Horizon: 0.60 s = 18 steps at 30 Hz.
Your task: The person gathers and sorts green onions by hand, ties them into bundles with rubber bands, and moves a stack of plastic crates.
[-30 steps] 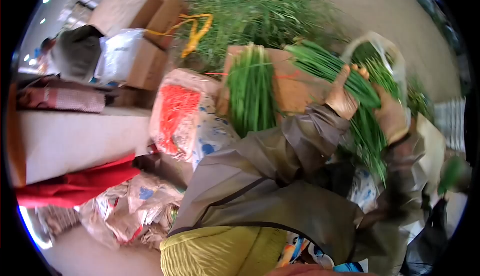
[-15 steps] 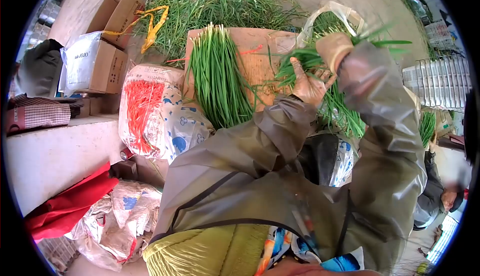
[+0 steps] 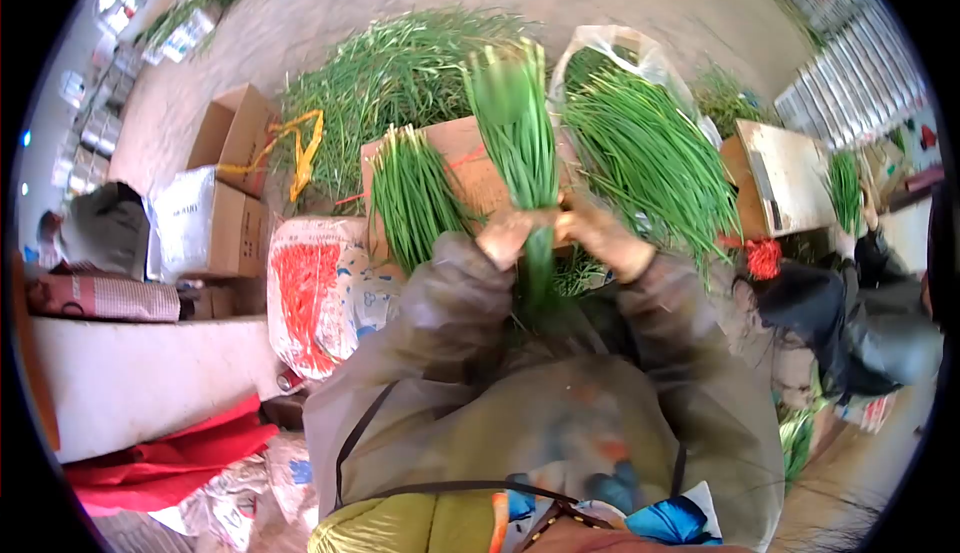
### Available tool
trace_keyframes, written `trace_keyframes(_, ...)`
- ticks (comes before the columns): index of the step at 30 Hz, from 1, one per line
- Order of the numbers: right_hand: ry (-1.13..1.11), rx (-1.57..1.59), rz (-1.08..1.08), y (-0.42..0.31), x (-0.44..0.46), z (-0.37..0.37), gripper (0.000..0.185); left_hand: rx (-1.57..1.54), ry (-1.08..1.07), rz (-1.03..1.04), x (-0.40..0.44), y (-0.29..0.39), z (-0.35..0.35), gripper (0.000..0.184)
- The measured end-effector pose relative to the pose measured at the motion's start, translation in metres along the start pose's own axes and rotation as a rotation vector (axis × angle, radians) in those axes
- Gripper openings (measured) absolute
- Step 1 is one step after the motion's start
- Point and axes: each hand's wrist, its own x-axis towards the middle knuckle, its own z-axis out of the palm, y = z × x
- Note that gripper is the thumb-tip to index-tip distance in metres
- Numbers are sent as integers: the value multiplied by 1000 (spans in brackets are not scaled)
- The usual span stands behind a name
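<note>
Together, left grip [image 3: 506, 237], right grip [image 3: 604, 238] clasp greens [image 3: 516, 138].

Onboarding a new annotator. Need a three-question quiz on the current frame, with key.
1. Multiple choice: what do the left hand and right hand hold together? A) yellow strap B) bunch of green stalks C) red cloth
2. True or false: a second green bunch lies on the cardboard sheet.
3. Fill in: in the picture, the red strips lie to the ____ of the held bunch.

Key: 1 B; 2 true; 3 left.
</note>
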Motion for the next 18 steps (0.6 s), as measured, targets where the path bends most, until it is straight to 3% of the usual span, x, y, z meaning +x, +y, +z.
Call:
trace_keyframes(1,-159,180,122,12,8,4,50,169,-59,-75,-11,7,-2,25)
trace_keyframes(2,-57,278,77,-1,8,18,49,91,-76,-294,-22,6,-2,23)
trace_keyframes(3,125,657,-81,3,23,34,43,32,-109,-400,-38,12,3,27)
trace_keyframes(7,250,1228,-27,3,40,16,29,88,-74,-676,-106,22,-3,36)
trace_keyframes(8,383,1177,-53,8,49,12,26,95,-63,-691,-121,25,-7,36)
trace_keyframes(9,258,1078,-147,23,53,-4,25,58,-86,-700,-136,29,-9,37)
trace_keyframes(11,395,987,-49,10,36,-1,25,10,-102,-732,-165,32,-9,37)
trace_keyframes(13,267,1039,-75,11,26,-25,23,-94,-25,-694,-188,34,-6,35)
trace_keyframes(15,295,1016,-99,6,9,-60,21,-59,36,-709,-206,34,-4,36)
trace_keyframes(17,527,630,-138,6,-11,-75,19,-47,142,-652,-221,37,-3,46)
trace_keyframes(18,626,177,20,19,-13,-89,26,-57,161,-622,-226,35,-4,50)
